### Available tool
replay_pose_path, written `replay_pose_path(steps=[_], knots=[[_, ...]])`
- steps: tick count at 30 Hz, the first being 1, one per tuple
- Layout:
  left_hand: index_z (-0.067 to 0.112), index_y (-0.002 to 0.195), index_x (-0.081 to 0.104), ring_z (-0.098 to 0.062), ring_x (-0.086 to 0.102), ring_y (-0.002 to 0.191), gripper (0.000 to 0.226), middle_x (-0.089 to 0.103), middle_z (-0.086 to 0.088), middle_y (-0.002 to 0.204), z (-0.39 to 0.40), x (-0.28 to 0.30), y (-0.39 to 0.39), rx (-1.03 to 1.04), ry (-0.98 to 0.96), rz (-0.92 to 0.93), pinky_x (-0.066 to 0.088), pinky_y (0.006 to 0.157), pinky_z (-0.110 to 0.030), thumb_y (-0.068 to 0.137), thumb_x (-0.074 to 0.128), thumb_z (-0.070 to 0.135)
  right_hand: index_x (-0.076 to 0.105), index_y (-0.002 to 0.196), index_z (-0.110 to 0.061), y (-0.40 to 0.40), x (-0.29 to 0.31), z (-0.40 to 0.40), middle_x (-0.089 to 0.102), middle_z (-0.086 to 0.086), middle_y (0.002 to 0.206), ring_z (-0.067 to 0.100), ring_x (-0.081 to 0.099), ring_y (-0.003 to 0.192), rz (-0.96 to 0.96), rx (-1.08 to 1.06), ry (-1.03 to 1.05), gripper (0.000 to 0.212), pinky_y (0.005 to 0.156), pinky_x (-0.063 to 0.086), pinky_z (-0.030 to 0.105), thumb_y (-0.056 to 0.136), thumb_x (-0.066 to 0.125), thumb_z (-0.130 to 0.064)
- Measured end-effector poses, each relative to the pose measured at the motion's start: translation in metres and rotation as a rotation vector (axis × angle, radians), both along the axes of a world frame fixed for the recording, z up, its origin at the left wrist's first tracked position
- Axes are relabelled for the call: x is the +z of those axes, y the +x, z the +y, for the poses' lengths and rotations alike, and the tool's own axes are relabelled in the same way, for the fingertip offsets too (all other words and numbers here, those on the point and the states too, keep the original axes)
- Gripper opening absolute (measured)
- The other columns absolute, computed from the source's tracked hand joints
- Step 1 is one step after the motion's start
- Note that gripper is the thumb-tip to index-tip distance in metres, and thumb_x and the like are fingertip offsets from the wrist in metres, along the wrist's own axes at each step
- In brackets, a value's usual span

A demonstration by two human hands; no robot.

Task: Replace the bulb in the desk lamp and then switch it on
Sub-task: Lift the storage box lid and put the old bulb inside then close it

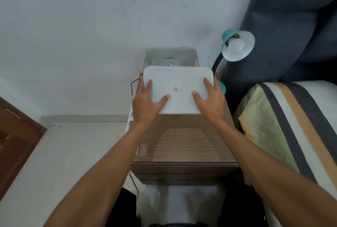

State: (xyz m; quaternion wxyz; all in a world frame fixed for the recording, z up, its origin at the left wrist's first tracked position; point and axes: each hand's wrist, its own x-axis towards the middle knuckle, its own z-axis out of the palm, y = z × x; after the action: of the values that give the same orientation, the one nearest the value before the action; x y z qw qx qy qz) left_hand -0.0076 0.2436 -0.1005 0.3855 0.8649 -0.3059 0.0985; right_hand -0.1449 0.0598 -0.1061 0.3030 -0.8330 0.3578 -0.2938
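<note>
Left margin: a brown wooden door [16, 135] stands at your far left, with pale floor [73, 153] open between it and the wood-grain bedside table [184, 146].
Left hand: your left hand [145, 102] grips the left edge of the white rectangular plastic lid [177, 89], thumb on top, other fingers wrapped along the side.
Box: the translucent white plastic box [169, 57] sits open against the wall behind the lid; a small metallic piece shows inside, too blurred to identify.
Right hand: your right hand [211, 99] holds the lid's right edge, thumb and forefinger spread on top.
Table front: the near half lies bare.
Lamp: the teal desk lamp [238, 45] rises at the table's back right corner, white bulb [237, 47] seated in its shade.
Right margin: a dark grey headboard [291, 26] and striped pillow [291, 126] crowd the table's right edge.
</note>
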Motion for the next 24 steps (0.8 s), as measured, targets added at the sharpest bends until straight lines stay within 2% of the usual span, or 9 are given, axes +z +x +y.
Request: replay_pose_path(steps=[2,7,11,16,19,24], knots=[[0.008,0.142,0.057,-0.031,0.049,0.141,0.087,0.037,-0.017,0.161,-0.013,0.019,0.026,0.001,-0.024,-0.034,0.041,0.113,-0.039,0.077,0.08,0.06,0.045,0.147,-0.013,0.024,0.022,-0.015,0.029,0.014,0.159,0.031,0.032,0.144,-0.008,0.007,-0.024,0.072,0.116,0.032,0.048,0.087,0.063,-0.049],[0.007,0.14,0.058,-0.027,0.048,0.14,0.089,0.04,-0.014,0.16,-0.05,0.041,0.086,-0.014,-0.038,-0.001,0.04,0.114,-0.035,0.076,0.078,0.064,0.039,0.15,-0.016,0.079,0.054,-0.045,0.022,0.013,0.162,0.028,0.021,0.149,0.005,0.016,-0.006,0.072,0.118,0.023,0.041,0.089,0.062,-0.047],[0.005,0.139,0.058,-0.026,0.05,0.138,0.087,0.044,-0.012,0.156,-0.075,0.039,0.118,-0.027,-0.044,0.042,0.038,0.111,-0.031,0.076,0.081,0.06,0.039,0.15,-0.015,0.112,0.053,-0.068,0.022,0.014,0.162,0.029,0.021,0.149,0.035,0.023,0.031,0.073,0.119,0.023,0.041,0.089,0.062,-0.047],[0.0,0.132,0.062,-0.031,0.055,0.128,0.085,0.055,-0.014,0.141,-0.101,0.036,0.146,-0.043,0.008,0.104,0.042,0.101,-0.03,0.074,0.083,0.059,0.035,0.153,-0.016,0.141,0.047,-0.094,0.019,0.014,0.163,0.029,0.018,0.15,0.123,0.037,0.077,0.075,0.119,0.021,0.041,0.091,0.06,-0.049],[-0.004,0.126,0.064,-0.031,0.055,0.126,0.076,0.056,-0.019,0.138,-0.111,0.035,0.154,-0.041,0.034,0.158,0.043,0.1,-0.034,0.077,0.084,0.051,0.033,0.153,-0.015,0.152,0.042,-0.105,0.018,0.013,0.163,0.027,0.015,0.151,0.16,0.054,0.122,0.075,0.119,0.018,0.04,0.092,0.059,-0.049],[-0.001,0.124,0.064,-0.029,0.058,0.119,0.077,0.061,-0.011,0.123,-0.116,0.029,0.169,-0.031,0.055,0.201,0.044,0.094,-0.032,0.076,0.083,0.056,0.034,0.153,-0.012,0.163,0.036,-0.113,0.025,0.014,0.161,0.027,0.018,0.15,0.194,0.07,0.146,0.076,0.119,0.019,0.039,0.092,0.059,-0.049]])
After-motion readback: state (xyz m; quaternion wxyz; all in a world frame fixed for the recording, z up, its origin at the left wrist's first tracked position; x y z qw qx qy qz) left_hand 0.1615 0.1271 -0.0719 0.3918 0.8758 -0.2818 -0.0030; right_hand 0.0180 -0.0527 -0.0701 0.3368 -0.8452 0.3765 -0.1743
